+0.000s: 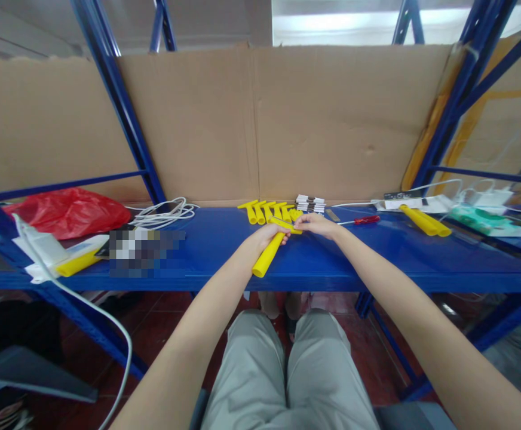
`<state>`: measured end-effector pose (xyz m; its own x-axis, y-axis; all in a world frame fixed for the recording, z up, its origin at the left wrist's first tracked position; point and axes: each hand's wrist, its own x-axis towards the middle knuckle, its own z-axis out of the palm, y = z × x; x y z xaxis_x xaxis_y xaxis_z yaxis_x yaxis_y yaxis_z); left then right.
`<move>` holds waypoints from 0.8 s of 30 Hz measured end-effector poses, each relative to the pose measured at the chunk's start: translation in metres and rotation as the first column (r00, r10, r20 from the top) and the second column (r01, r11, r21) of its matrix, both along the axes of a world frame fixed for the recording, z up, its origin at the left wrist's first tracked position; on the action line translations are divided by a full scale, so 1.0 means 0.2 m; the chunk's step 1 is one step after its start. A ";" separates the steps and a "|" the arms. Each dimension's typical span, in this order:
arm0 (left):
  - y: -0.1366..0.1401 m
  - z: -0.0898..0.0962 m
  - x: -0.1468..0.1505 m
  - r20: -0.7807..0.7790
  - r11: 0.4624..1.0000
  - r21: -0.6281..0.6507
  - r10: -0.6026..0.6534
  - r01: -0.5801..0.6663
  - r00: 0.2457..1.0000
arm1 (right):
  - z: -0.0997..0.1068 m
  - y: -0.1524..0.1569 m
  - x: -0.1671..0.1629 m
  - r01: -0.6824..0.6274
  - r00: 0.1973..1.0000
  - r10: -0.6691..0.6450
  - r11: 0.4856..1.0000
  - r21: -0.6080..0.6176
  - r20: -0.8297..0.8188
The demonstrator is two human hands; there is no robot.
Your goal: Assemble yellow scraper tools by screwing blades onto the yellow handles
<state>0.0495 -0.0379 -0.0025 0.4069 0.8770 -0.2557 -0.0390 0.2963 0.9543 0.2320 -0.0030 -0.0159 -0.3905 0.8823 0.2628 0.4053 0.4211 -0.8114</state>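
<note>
A yellow T-shaped plastic handle [267, 255] slants over the front of the blue bench [224, 254]. My left hand [267, 236] is wrapped round it just below its crosspiece, with the thick round grip pointing down and left. At the right end of the crosspiece, my right hand [312, 225] has its thumb and fingers pinched; whether a small part is also between them cannot be made out. Just behind my hands lies a row of several similar yellow handles [260, 213]. A stack of small white boxes [310, 203] stands behind my right hand.
A red-handled screwdriver [367, 220] lies right of my right hand. Farther right are two yellow tubes [424, 221] and a green packet [487, 221]. Coiled white cable [166, 214] and a red bag [70, 212] are at left. Cardboard [287, 119] and blue posts [121, 101] bound the bench.
</note>
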 end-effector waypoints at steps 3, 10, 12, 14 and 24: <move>-0.01 0.01 0.00 -0.002 1.000 0.004 0.007 -0.007 1.000 | 0.00 0.00 0.00 0.021 1.000 -0.022 1.000 -0.007 -0.012; -0.02 0.01 0.01 -0.005 1.000 0.002 0.002 -0.002 1.000 | 0.00 0.00 -0.01 0.033 0.999 -0.033 0.999 -0.036 0.000; -0.02 0.01 0.00 0.004 1.000 -0.001 -0.007 0.007 1.000 | 0.00 0.00 -0.01 0.039 0.999 -0.040 0.999 -0.035 -0.004; -0.02 0.01 0.00 0.012 1.000 -0.002 -0.014 0.014 1.000 | 0.01 0.00 -0.01 0.044 0.999 -0.044 0.999 -0.029 -0.004; -0.03 0.02 0.01 0.009 1.000 0.006 0.001 -0.002 1.000 | 0.01 0.00 -0.01 0.058 0.998 -0.058 0.998 0.003 0.032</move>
